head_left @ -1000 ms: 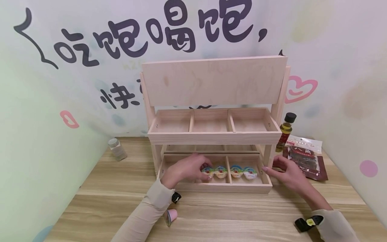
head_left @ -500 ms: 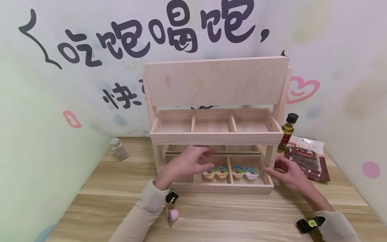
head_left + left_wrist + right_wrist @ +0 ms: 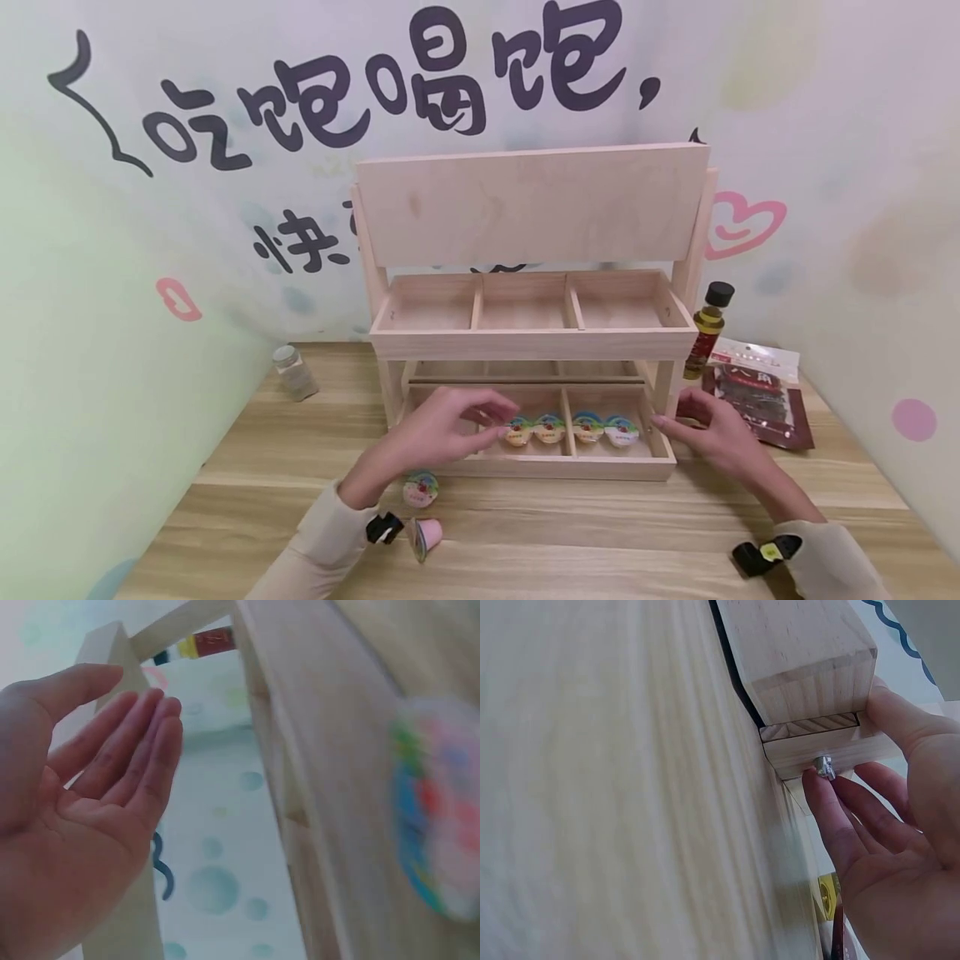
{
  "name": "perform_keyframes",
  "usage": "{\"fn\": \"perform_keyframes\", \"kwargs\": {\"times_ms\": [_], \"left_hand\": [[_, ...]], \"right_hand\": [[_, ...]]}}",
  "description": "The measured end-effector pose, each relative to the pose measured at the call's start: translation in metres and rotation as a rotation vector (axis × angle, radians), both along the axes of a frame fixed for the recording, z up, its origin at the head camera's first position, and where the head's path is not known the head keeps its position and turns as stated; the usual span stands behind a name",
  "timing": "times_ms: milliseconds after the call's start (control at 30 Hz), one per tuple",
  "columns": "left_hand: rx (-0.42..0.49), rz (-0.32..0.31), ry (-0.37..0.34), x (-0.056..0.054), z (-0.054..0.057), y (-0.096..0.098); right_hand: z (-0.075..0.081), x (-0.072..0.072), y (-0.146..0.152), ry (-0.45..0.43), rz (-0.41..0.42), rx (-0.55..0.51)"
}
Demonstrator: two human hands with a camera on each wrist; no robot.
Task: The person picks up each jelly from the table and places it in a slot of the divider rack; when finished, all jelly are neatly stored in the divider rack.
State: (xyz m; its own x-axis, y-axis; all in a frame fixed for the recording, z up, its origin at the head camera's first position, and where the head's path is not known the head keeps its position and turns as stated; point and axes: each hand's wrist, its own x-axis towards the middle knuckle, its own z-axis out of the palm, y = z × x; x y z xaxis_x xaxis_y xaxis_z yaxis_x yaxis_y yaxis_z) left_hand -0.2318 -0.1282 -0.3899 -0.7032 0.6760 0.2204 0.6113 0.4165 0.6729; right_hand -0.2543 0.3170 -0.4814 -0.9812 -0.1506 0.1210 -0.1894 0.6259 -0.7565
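- Head view looks forward and down from near the table at the two-tier pale wooden rack (image 3: 525,333).
- Both wrist views sit close against that rack (image 3: 802,652).

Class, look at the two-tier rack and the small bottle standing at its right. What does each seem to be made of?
Rack: pale, unpainted wood, seemingly unvarnished; grain and a matt surface show. Bottle: probably clear glass or plastic, since yellowish liquid shows through; its black cap looks like plastic.

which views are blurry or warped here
Head view: sharp, wide-angle bend at the wooden rack edges, soft even light. Left wrist view: hazy; the jelly cup is a smeared blur, left hand soft. Right wrist view: crisp on the screw, table grain smeared.
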Motion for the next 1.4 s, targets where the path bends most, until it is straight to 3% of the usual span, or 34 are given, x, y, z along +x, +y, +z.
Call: {"fn": "perform_keyframes", "kwargs": {"times_ms": [400, 633, 733, 900, 1033, 1233, 1400], "left_hand": [[0.07, -0.014, -0.061, 0.023, -0.03, -0.042], [0.075, -0.063, -0.04, 0.035, -0.044, -0.067], [0.038, -0.032, -0.004, 0.038, -0.047, -0.08], [-0.033, 0.023, -0.028, 0.043, -0.049, -0.1], [-0.056, 0.017, 0.01, 0.045, -0.05, -0.109], [-0.047, 0.002, 0.059, 0.047, -0.049, -0.113], [-0.049, 0.054, 0.078, 0.052, -0.046, -0.104]], "right_hand": [[0.0, 0.0, 0.0, -0.001, -0.001, 0.01], [0.002, 0.001, -0.001, -0.016, -0.007, 0.012], [0.002, 0.001, -0.002, -0.018, -0.004, 0.008], [0.003, 0.0, -0.002, -0.015, 0.001, 0.002], [0.002, 0.001, -0.001, -0.01, -0.001, 0.001], [0.002, 0.001, 0.0, -0.017, -0.005, -0.001], [0.001, 0.002, -0.001, -0.019, -0.004, -0.004]]}}
